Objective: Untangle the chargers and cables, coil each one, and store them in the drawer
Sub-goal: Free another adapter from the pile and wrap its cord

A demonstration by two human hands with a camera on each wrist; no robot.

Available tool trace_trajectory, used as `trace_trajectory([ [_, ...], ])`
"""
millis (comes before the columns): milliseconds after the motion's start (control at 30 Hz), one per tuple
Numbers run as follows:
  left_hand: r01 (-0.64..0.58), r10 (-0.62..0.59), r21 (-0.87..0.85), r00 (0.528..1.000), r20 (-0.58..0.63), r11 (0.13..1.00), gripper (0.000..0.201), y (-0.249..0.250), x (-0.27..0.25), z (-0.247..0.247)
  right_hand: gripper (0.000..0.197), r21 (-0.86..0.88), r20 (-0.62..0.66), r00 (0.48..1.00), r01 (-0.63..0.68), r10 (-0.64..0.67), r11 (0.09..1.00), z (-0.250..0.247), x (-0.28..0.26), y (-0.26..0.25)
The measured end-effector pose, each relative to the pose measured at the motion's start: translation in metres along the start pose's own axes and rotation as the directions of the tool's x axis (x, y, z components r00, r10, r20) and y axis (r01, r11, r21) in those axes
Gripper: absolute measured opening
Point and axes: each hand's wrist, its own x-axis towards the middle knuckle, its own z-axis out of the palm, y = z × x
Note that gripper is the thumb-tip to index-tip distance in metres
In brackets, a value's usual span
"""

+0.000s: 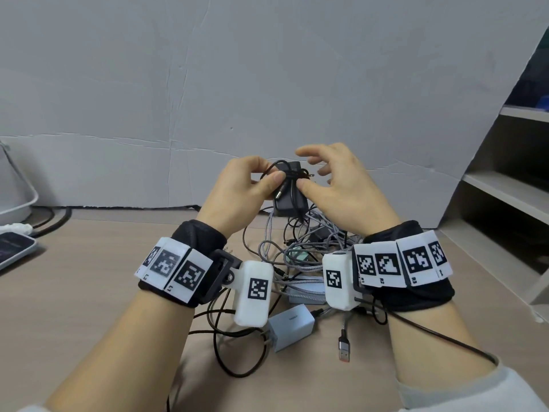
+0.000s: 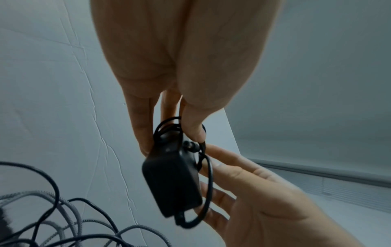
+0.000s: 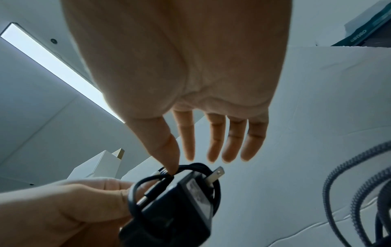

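A black power adapter [image 1: 289, 197] with its thin black cable wound around it is held up above the tangle. My left hand [image 1: 266, 177] grips it between thumb and fingers, the barrel plug [image 1: 280, 194] sticking out under the thumb. My right hand [image 1: 312, 173] rests only its thumb on the wound cable; its fingers are straight and spread, holding nothing. The right wrist view shows the adapter [image 3: 180, 208] with its prongs [image 3: 215, 175]. Below lies the pile of grey braided and black cables [image 1: 300, 254], with a white charger [image 1: 291, 327] and a USB plug [image 1: 344, 349].
A grey board stands behind the wooden desk [image 1: 89, 292]. Open shelves [image 1: 505, 185] rise on the right. At the left edge sit a white tub [image 1: 15, 197] and a flat device with a dark screen [image 1: 15, 248]. No drawer is in view.
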Motion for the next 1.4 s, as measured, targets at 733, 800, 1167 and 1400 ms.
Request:
trace_trajectory([
  [733,0.027,-0.034,-0.086,0.996,-0.082,0.996,0.022,-0.003,0.001,0.0,0.017,-0.002,0.03,0.998,-0.053,0.053,0.999,0.0,-0.002,-0.006],
  [800,0.027,-0.034,-0.076,0.996,-0.085,0.997,0.018,-0.005,0.002,0.001,0.014,-0.007,0.002,0.999,-0.054,0.054,0.999,0.001,0.0,-0.004],
  [1167,0.018,-0.024,-0.047,0.99,-0.136,0.999,0.019,-0.001,0.001,0.011,0.028,-0.046,-0.012,0.999,-0.03,0.029,0.999,0.008,-0.002,-0.004],
  [1400,0.0,-0.006,-0.034,0.983,-0.181,0.999,0.019,-0.006,0.001,0.002,0.016,0.047,-0.011,0.995,-0.102,0.103,0.994,0.007,0.004,0.002],
])
